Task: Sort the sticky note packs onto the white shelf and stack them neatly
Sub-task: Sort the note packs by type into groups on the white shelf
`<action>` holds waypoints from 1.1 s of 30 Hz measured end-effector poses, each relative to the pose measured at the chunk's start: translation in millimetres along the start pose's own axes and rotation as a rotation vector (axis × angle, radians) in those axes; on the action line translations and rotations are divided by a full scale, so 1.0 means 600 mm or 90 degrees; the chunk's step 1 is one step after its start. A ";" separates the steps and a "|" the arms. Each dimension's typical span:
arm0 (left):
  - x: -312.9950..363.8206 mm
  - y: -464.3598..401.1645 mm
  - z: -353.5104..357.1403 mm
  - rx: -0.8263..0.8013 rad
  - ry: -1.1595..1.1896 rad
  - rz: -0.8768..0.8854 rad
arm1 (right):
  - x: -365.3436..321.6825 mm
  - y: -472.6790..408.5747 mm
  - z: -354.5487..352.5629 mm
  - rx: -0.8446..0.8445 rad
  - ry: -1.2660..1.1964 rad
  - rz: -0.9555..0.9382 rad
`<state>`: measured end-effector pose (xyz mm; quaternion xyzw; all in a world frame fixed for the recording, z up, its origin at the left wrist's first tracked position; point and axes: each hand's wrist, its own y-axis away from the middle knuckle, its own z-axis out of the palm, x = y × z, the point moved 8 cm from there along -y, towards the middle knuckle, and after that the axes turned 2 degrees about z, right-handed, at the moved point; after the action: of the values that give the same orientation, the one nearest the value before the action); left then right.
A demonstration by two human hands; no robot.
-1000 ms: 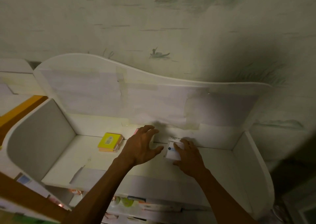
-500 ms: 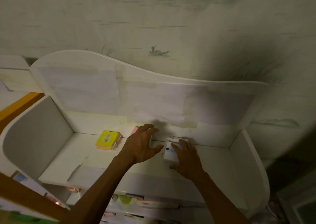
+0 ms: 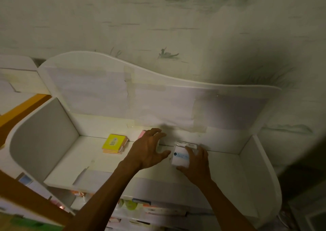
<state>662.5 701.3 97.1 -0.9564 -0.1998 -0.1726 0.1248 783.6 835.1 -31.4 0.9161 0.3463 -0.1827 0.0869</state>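
Note:
Both hands reach onto the top board of the white shelf (image 3: 227, 170). My right hand (image 3: 196, 162) grips a white sticky note pack (image 3: 180, 156) with blue print, lying on the board near the back panel. My left hand (image 3: 147, 150) hovers just left of it with fingers spread, holding nothing. Its fingers partly cover a pink pack (image 3: 142, 134) at the back panel. Further left a yellow pack (image 3: 114, 143) tops a short stack of orange-edged packs.
The shelf has a wavy back panel (image 3: 158, 98) with taped paper and raised side walls (image 3: 44, 137). Lower shelves (image 3: 141, 207) hold several colourful items. An orange-edged unit (image 3: 19, 111) stands at the left, and a patterned wall rises behind.
Both hands stay almost in place; the right hand keeps its hold on the white pack. The view has shifted slightly.

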 end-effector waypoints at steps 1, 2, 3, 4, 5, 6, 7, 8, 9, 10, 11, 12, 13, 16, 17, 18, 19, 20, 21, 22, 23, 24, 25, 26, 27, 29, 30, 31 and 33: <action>0.000 0.001 -0.001 0.001 -0.002 0.001 | 0.002 -0.002 0.002 -0.004 -0.008 0.000; -0.001 0.002 -0.002 0.003 -0.003 0.002 | 0.003 -0.004 0.001 0.003 -0.013 -0.010; -0.001 0.003 -0.003 0.005 -0.005 0.002 | 0.002 -0.004 -0.001 0.017 -0.015 -0.026; -0.001 0.004 -0.003 0.005 -0.005 0.002 | 0.001 -0.004 -0.003 0.033 -0.008 -0.044; -0.001 0.005 -0.004 0.004 -0.004 0.000 | -0.001 -0.002 -0.003 0.043 0.007 -0.061; -0.001 0.005 -0.005 0.002 -0.003 -0.002 | -0.004 -0.001 -0.002 0.051 0.028 -0.075; -0.001 0.006 -0.005 -0.001 -0.002 -0.005 | -0.006 0.001 0.000 0.057 0.047 -0.086; -0.002 0.006 -0.004 -0.005 0.000 -0.008 | -0.008 0.002 0.001 0.064 0.058 -0.090; -0.001 0.006 -0.004 -0.007 0.000 -0.009 | -0.008 0.003 0.001 0.071 0.062 -0.090; 0.000 0.006 -0.004 -0.010 0.000 -0.008 | -0.008 0.003 0.001 0.079 0.064 -0.089; 0.001 0.005 -0.004 -0.012 -0.002 -0.007 | -0.007 0.002 0.001 0.083 0.069 -0.088; 0.002 0.005 -0.004 -0.015 -0.006 -0.006 | -0.007 0.000 0.002 0.082 0.077 -0.086; 0.003 0.003 -0.005 -0.019 -0.009 -0.005 | -0.006 -0.002 0.004 0.075 0.087 -0.080; 0.005 -0.001 -0.008 -0.024 -0.013 -0.004 | 0.001 -0.015 0.008 0.038 0.089 -0.045; 0.007 -0.002 -0.009 -0.024 -0.015 -0.003 | 0.003 -0.019 0.011 0.018 0.088 -0.035; 0.007 -0.003 -0.010 -0.024 -0.017 -0.001 | 0.005 -0.024 0.015 -0.005 0.087 -0.027; 0.009 -0.004 -0.011 -0.023 -0.020 0.000 | 0.007 -0.028 0.020 -0.028 0.084 -0.022; 0.010 -0.005 -0.012 -0.023 -0.025 0.001 | 0.010 -0.031 0.023 -0.051 0.078 -0.015; 0.011 -0.006 -0.013 -0.023 -0.032 0.003 | 0.013 -0.032 0.026 -0.072 0.069 -0.008; 0.012 -0.007 -0.013 -0.023 -0.038 0.006 | 0.016 -0.033 0.028 -0.088 0.060 -0.001; 0.013 -0.007 -0.013 -0.022 -0.042 0.008 | 0.018 -0.033 0.028 -0.101 0.050 0.005; 0.013 -0.008 -0.013 -0.021 -0.046 0.011 | 0.019 -0.032 0.028 -0.113 0.042 0.009; 0.013 -0.007 -0.012 -0.020 -0.050 0.013 | 0.019 -0.030 0.025 -0.124 0.035 0.012; 0.012 -0.007 -0.012 -0.020 -0.057 0.015 | 0.019 -0.027 0.020 -0.130 0.030 0.015; 0.011 -0.007 -0.012 -0.020 -0.066 0.016 | 0.018 -0.023 0.011 -0.130 0.027 0.016; 0.006 -0.007 -0.013 -0.020 -0.084 0.015 | 0.016 -0.018 -0.019 -0.115 0.015 0.012; 0.003 -0.008 -0.016 -0.021 -0.091 0.012 | 0.013 -0.015 -0.040 -0.107 0.003 0.006; -0.001 -0.008 -0.019 -0.023 -0.099 0.008 | 0.008 -0.013 -0.063 -0.099 -0.010 -0.002; -0.009 -0.009 -0.028 -0.021 -0.120 0.003 | -0.011 -0.010 -0.111 -0.086 -0.029 -0.031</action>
<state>650.8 698.9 111.1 -0.9709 -0.2052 -0.0849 0.0901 793.1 854.8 32.0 0.8952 0.3777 -0.1815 0.1519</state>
